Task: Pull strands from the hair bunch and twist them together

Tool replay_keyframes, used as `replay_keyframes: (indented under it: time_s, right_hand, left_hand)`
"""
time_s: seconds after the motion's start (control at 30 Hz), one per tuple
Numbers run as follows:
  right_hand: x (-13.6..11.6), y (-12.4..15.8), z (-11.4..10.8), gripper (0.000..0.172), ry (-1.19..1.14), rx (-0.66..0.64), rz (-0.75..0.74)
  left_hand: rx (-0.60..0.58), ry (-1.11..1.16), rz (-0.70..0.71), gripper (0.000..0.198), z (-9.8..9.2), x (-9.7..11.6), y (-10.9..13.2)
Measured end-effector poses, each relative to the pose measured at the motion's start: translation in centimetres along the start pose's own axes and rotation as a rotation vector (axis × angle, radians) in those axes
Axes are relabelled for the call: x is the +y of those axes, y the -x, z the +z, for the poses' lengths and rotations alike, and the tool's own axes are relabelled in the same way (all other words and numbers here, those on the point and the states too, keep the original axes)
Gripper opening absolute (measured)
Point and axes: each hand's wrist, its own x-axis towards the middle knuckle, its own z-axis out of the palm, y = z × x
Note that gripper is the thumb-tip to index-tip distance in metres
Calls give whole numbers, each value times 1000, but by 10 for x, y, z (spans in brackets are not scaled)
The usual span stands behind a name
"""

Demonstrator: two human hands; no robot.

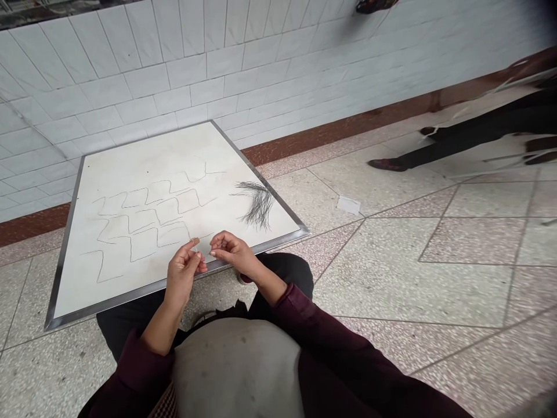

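Bent wires (101, 264) lie in staggered rows across the white board (117, 302), left of a loose wire bundle (260, 206). Left hand (183, 270) over near edge, thumb and forefinger close, brown wrap (195, 241) on fingertip; right hand (230, 249) just beside, fingers curled in. Can't tell if either clamps a wire: too fine. Probably best: pinch lightly near the bend, brace wrists, keep sleeves off the rows. Tiled wall behind.

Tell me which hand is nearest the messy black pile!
The right hand; the left hand is farther from that pile of thin dark strands.
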Motion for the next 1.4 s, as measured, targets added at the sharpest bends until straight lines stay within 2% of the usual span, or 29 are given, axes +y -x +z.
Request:
replay_keyframes:
  time_s: [0.17, 0.43, 0.83, 1.03, 1.4]
  right_hand:
    - [1, 0, 0, 27, -125, -31, 59]
    - [3, 2, -12, 22, -275, -180, 64]
    - [6, 6, -11, 22, -451, -150, 152]
    - [9, 8, -8, 24, -450, -72, 176]
    - [5, 11, -2, 22, -451, 19, 194]
  left_hand:
    - [-48, -20, -15, 58, 0, 2, 1]
    - [-119, -26, -96, 65, -2, 3, 3]
    - [-166, 8, -139, 70, 1, 9, 7]
    - [-191, -4, -124, 70, 0, 8, 8]
    - [-167, -35, -87, 71, -1, 7, 8]
